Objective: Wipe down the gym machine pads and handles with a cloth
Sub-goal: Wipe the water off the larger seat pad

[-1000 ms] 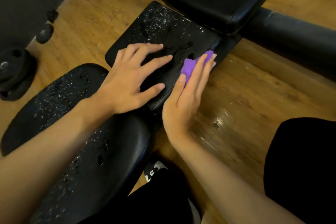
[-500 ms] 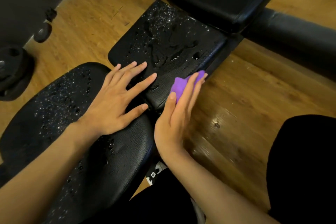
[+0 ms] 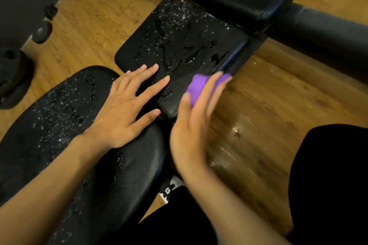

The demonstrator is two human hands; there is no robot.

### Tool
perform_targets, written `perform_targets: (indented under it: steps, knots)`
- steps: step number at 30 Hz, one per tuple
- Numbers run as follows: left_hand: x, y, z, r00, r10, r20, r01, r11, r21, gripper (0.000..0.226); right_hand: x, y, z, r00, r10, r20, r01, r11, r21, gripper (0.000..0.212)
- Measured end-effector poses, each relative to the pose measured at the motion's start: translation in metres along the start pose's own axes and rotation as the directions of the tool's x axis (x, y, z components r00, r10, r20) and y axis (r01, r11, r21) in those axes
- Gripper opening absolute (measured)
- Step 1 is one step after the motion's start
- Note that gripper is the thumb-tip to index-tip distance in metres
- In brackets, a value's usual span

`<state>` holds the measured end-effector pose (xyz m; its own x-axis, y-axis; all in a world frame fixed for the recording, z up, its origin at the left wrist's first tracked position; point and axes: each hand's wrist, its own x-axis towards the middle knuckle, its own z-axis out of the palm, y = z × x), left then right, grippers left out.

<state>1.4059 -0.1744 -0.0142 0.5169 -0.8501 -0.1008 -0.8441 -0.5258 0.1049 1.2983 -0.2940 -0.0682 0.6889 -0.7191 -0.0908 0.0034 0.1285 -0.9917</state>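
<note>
Centre frame, the straight fingers (image 3: 211,89) of the right hand (image 3: 189,129) are pressing a small purple cloth (image 3: 199,88) against the right edge of a wet black rectangular vinyl pad (image 3: 179,45). The unwiped droplets are lying up-left of the cloth. The left hand (image 3: 123,109) is resting flat alongside, holding nothing.

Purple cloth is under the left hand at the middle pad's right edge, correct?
No. In the head view the purple cloth is under the right hand, not the left, at the middle pad's right edge. The left hand lies flat, holding nothing.
</note>
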Motion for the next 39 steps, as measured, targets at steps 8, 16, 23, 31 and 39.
perform_targets:
  steps: [8, 16, 23, 31, 39]
  knots:
    - [-0.002, 0.003, 0.001, 0.999, -0.027, -0.021, 0.027, 0.999, -0.026, 0.063, 0.062, -0.013, -0.018, 0.995, 0.059, -0.084, -0.059, 0.998, 0.008, 0.065]
    - [0.0, 0.0, 0.002, 0.999, -0.042, -0.025, 0.042, 0.999, -0.03, 0.06, -0.018, -0.005, 0.013, 0.998, 0.005, -0.061, -0.007, 1.0, -0.028, 0.065]
    - [-0.004, 0.002, 0.003, 0.999, -0.037, -0.039, 0.036, 0.998, -0.043, 0.064, 0.021, -0.008, 0.003, 0.994, 0.079, -0.08, -0.077, 0.997, 0.027, 0.069]
    - [-0.004, 0.001, 0.003, 0.999, -0.023, -0.029, 0.022, 0.999, -0.033, 0.07, -0.014, -0.004, 0.012, 0.997, 0.05, -0.058, -0.049, 0.999, 0.024, 0.067]
    - [-0.006, 0.002, 0.004, 1.0, -0.011, -0.022, 0.01, 0.999, -0.041, 0.078, 0.106, -0.013, -0.024, 0.982, 0.004, -0.188, -0.014, 0.999, -0.052, 0.068]
